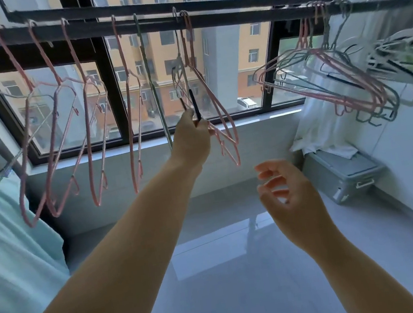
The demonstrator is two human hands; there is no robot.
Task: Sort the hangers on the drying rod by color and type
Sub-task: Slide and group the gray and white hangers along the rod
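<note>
A dark drying rod (233, 17) runs across the window. Several pink hangers (53, 151) hang spaced along its left half, with a thin green hanger (153, 89) beside them. At the middle hang a grey hanger with black ends (185, 79) and a pink hanger (221, 117). My left hand (192, 137) is raised and grips the lower end of the grey hanger. My right hand (287, 195) hovers lower to the right, fingers loosely curled, holding nothing. A bunch of pink and green hangers (335, 80) hangs at the right, white hangers (399, 60) beyond it.
A pale green cloth (9, 250) hangs at the left. A grey lidded box (346, 176) sits on the glossy floor at the right, with white fabric (320, 127) draped above it. The window sill (261, 119) runs below the black-framed window.
</note>
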